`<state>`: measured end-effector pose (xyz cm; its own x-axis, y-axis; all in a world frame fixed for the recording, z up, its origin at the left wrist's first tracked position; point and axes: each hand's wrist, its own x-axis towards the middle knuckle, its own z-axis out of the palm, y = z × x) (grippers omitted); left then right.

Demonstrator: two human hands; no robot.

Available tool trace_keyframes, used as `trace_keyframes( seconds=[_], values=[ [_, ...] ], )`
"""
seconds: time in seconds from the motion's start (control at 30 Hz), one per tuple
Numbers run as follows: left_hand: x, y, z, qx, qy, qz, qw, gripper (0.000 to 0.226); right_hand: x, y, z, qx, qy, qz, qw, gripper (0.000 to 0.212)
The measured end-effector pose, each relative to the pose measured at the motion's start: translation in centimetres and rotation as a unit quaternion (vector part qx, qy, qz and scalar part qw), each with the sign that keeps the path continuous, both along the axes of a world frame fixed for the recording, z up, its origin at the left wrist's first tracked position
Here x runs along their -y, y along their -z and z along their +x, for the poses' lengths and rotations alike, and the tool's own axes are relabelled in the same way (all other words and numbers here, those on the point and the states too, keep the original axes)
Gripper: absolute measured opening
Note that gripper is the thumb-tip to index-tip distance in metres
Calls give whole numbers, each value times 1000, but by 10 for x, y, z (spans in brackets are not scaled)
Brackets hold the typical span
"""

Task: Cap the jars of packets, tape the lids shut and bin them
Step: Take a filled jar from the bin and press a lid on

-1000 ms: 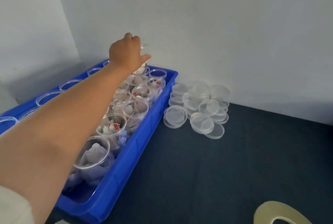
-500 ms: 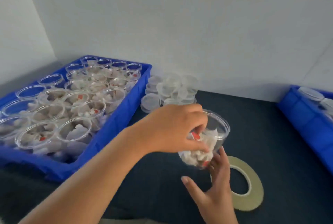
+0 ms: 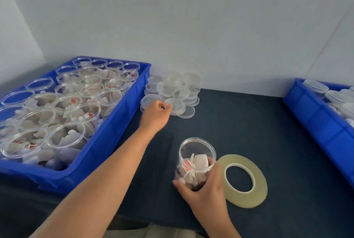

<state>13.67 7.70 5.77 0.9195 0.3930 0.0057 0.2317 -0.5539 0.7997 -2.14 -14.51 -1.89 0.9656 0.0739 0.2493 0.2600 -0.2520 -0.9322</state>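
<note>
A clear jar (image 3: 196, 153) with white packets inside stands uncapped on the dark table. My right hand (image 3: 206, 188) grips it low around its body. My left hand (image 3: 155, 113) reaches to the pile of clear lids (image 3: 176, 89) by the wall, and its fingertips pinch the rim of a near lid (image 3: 175, 104). A flat roll of clear tape (image 3: 244, 180) lies just right of the jar.
A blue bin (image 3: 107, 142) at the left holds several open jars of packets. Another blue bin (image 3: 321, 123) at the right edge holds capped jars. The white wall runs close behind the lids.
My left hand lifted a jar from the left bin, passed it to my right hand, then moved up to the lid pile. The right hand now holds the jar by the tape.
</note>
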Motion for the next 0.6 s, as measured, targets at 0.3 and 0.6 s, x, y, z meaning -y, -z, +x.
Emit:
trace_keyframes(
  seconds=[0.3,0.6],
  values=[
    [-17,30,86,-111,-77,-50,990,41,-1,3,6,-21,-3,-42,999,90],
    [-3,-9,25,99,16,-264,959,27,0,-4,4,-30,0,-54,998,87]
  ],
)
